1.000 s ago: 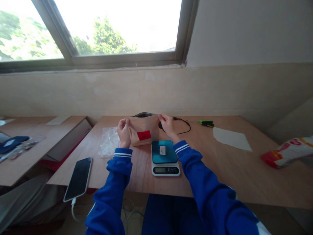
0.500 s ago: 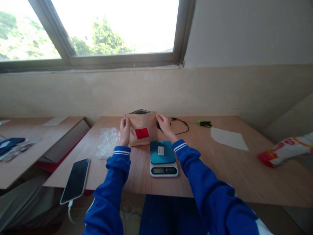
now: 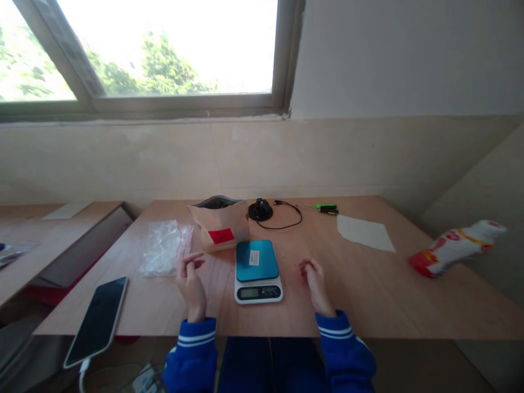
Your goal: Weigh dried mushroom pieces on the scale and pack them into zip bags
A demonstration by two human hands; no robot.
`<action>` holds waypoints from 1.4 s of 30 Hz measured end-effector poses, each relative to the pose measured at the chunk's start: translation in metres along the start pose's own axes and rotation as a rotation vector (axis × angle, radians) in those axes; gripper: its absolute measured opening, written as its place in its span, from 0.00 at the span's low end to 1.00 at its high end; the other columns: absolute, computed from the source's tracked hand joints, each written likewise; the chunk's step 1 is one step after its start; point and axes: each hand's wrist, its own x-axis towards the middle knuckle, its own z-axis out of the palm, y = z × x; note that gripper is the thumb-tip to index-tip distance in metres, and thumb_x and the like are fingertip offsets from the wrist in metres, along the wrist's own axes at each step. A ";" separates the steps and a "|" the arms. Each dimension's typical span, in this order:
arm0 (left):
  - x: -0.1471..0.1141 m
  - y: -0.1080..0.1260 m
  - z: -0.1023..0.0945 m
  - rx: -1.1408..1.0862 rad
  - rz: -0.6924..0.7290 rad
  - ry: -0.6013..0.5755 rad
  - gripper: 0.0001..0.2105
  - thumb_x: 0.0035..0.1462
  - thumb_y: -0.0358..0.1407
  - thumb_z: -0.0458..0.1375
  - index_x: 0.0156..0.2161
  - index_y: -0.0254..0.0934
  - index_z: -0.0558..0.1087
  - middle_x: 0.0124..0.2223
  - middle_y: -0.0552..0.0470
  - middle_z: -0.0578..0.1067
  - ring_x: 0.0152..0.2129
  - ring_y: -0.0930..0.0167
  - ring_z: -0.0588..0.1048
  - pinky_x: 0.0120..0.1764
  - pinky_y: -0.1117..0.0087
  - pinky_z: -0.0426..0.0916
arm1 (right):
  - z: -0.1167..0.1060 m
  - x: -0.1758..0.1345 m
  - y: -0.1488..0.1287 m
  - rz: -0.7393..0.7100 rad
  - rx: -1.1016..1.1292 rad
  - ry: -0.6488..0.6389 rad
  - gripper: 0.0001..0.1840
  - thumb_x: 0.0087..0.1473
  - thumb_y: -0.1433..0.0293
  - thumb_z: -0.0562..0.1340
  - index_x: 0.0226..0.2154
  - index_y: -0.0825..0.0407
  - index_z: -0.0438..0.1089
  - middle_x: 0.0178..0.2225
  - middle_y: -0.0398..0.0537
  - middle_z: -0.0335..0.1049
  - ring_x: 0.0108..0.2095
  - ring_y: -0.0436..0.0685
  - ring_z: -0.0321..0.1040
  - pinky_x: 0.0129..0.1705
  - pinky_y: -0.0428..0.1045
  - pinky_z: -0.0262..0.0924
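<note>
A digital kitchen scale [image 3: 259, 293] with a blue plate sits on the desk between my hands, a small white label on its plate. My left hand [image 3: 191, 285] is left of the scale, fingers loosely bent and apart, holding nothing. Right of the scale, my right hand [image 3: 315, 283] rests in the same way, fingers half curled with nothing in them. Behind the scale stands a brown paper pouch [image 3: 204, 221] with a red label, its top gaping; dark contents are barely visible. A clear zip bag [image 3: 161, 248] lies beyond my left hand.
A phone [image 3: 98, 319] on a white cable overhangs the front left edge. Behind are a black round device [image 3: 261, 209] with a cable and screwdrivers [image 3: 327, 209]. To the right lie a paper sheet [image 3: 365, 233] and a tilted red-and-white bottle [image 3: 452, 248].
Both hands have let go of the pouch's upper corners and drawn back toward me, one to each side of the scale. The pouch stays behind the scale. My view has shifted slightly right.
</note>
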 end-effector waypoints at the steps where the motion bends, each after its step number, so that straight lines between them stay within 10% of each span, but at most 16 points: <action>1: -0.010 -0.007 -0.004 0.001 -0.070 0.003 0.08 0.54 0.35 0.50 0.31 0.37 0.71 0.34 0.51 0.75 0.26 0.71 0.72 0.33 0.69 0.68 | -0.006 -0.007 0.005 0.016 0.000 0.031 0.06 0.38 0.64 0.57 0.20 0.49 0.65 0.19 0.44 0.67 0.18 0.52 0.61 0.19 0.47 0.55; 12: -0.044 -0.036 -0.018 0.271 -0.139 -0.297 0.11 0.51 0.40 0.50 0.32 0.39 0.73 0.26 0.52 0.72 0.26 0.66 0.70 0.32 0.66 0.64 | -0.013 -0.024 0.019 0.040 -0.077 -0.082 0.08 0.42 0.65 0.56 0.23 0.49 0.69 0.22 0.46 0.68 0.23 0.56 0.63 0.26 0.51 0.59; 35: -0.046 -0.042 -0.022 0.345 -0.117 -0.433 0.13 0.54 0.41 0.47 0.32 0.37 0.71 0.25 0.53 0.69 0.27 0.67 0.70 0.33 0.68 0.64 | -0.014 -0.025 0.030 -0.064 -0.277 -0.215 0.13 0.50 0.67 0.51 0.26 0.52 0.70 0.25 0.49 0.70 0.28 0.57 0.67 0.33 0.51 0.62; 42: -0.031 -0.037 0.007 0.407 0.197 -0.416 0.19 0.55 0.39 0.53 0.51 0.35 0.67 0.54 0.40 0.67 0.51 0.60 0.68 0.52 0.57 0.64 | -0.013 -0.025 0.031 -0.067 -0.289 -0.224 0.13 0.51 0.66 0.51 0.26 0.51 0.70 0.24 0.48 0.70 0.28 0.56 0.67 0.33 0.50 0.61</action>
